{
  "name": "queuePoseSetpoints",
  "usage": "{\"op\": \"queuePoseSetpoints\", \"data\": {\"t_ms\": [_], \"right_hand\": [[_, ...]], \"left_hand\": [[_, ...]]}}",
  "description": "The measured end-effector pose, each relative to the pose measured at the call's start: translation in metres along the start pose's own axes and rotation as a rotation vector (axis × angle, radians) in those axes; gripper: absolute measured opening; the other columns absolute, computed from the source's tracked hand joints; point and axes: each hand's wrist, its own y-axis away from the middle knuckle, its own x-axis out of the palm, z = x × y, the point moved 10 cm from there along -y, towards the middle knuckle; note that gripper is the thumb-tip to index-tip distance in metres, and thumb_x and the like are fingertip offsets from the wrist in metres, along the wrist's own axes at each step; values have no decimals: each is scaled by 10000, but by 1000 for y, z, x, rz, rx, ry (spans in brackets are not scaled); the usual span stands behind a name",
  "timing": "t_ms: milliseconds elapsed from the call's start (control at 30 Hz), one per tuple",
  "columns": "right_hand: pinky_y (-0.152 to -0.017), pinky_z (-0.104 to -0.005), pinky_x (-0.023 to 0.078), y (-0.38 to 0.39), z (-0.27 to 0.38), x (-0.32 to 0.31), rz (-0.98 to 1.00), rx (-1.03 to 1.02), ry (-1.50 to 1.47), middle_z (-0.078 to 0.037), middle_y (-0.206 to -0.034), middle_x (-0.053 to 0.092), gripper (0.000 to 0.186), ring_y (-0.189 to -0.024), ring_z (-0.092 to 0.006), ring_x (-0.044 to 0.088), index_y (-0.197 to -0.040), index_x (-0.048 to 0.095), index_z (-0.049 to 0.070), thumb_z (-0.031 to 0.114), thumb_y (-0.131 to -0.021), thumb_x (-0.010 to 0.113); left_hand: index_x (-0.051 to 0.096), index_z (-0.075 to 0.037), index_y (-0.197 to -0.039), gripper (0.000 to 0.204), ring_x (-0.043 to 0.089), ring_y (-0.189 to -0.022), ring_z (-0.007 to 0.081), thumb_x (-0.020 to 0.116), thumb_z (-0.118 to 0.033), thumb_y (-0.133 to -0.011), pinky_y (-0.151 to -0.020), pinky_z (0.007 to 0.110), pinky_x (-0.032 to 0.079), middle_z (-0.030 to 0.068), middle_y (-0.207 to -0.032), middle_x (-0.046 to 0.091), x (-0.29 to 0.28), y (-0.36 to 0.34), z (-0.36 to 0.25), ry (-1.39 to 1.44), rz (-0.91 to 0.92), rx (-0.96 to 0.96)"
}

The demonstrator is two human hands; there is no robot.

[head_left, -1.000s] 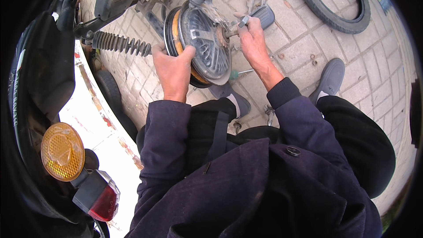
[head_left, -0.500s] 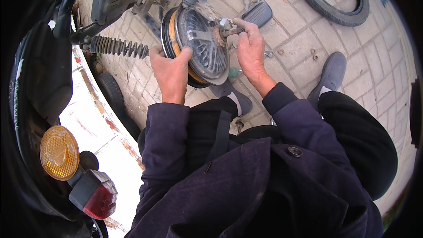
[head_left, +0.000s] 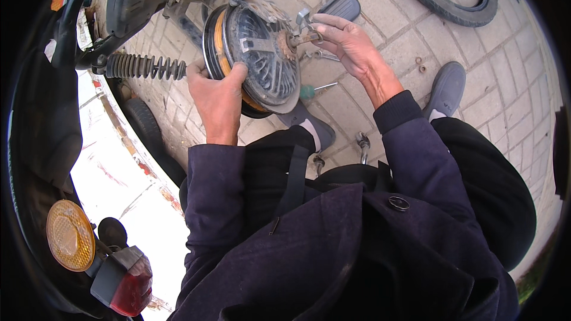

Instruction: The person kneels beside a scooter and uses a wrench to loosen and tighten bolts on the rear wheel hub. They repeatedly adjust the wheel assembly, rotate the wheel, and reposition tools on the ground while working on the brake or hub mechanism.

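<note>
My left hand (head_left: 217, 98) grips the rim of a grimy dark wheel hub (head_left: 259, 65) with an orange band (head_left: 221, 32) round it, thumb on the near edge. My right hand (head_left: 357, 53) is at the protruding axle (head_left: 303, 40), fingertips closed round a small metal piece at its end, too small to name clearly. A metal bracket (head_left: 303, 16) sits just above. Below the hub a green-handled screwdriver (head_left: 309, 91) lies on the paving, with a wrench (head_left: 327, 54) behind my fingers. A coil spring shock (head_left: 146, 66) points at the hub from the left.
A loose tyre (head_left: 446, 12) lies top right, a pedal-shaped black part (head_left: 339, 9) near the top, small nuts (head_left: 421, 66) and metal fittings (head_left: 363, 145) on the paving. The vehicle's amber reflector (head_left: 70, 235) and red lamp (head_left: 131, 288) occupy the lower left, beside a white surface (head_left: 125, 166).
My right hand has rotated, its fingers now stretched more sideways to the axle end with the palm showing. The hub and left hand appear shifted slightly left, and the screwdriver shows more.
</note>
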Motion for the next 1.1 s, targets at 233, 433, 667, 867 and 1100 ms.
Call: {"op": "queuePoseSetpoints", "data": {"t_ms": [233, 433, 667, 867, 1100], "right_hand": [[-937, -320, 563, -2, -14, -1, 104, 176, -58, -86, -1210, 681, 378, -1046, -171, 669, -1297, 626, -14, 141, -962, 706], [-891, -316, 577, 0, 0, -7, 61, 119, 311, -90, -1128, 713, 380, -983, -165, 692, -1249, 662, -18, 233, -968, 706], [-816, -310, 596, 3, 37, 8, 158, -29, 602, -118, -1035, 743, 343, -950, -193, 715, -1180, 703, -12, 227, -936, 730], [-823, -286, 593, 4, 12, -6, 102, 134, 314, -100, -1136, 719, 371, -983, -197, 716, -1272, 649, 24, 192, -946, 707], [-708, -221, 561, 3, -3, -11, 97, 81, 263, -45, -1116, 701, 388, -887, -129, 698, -1296, 617, 55, 197, -949, 713]], "left_hand": [[509, 138, -1151, 550, 634, -819, 167, 768, -111, -734, -788, 277, 521, 150, -973, 657, 0, 1, -1, -6, -1, -1], [495, 151, -1164, 567, 639, -825, 170, 767, -109, -740, -787, 275, 523, 156, -975, 660, 1, 0, -3, -24, 8, 13], [459, 158, -1201, 589, 652, -818, 166, 760, -79, -755, -775, 263, 525, 160, -979, 664, 3, 2, -4, 6, 29, -18], [482, 155, -1214, 575, 663, -869, 158, 779, -46, -765, -813, 252, 518, 155, -1029, 678, 2, 1, -3, -28, 25, -26], [465, 166, -1236, 604, 672, -894, 174, 778, -50, -767, -837, 264, 525, 174, -1051, 677, 3, 0, 0, -17, 34, -26]]}}
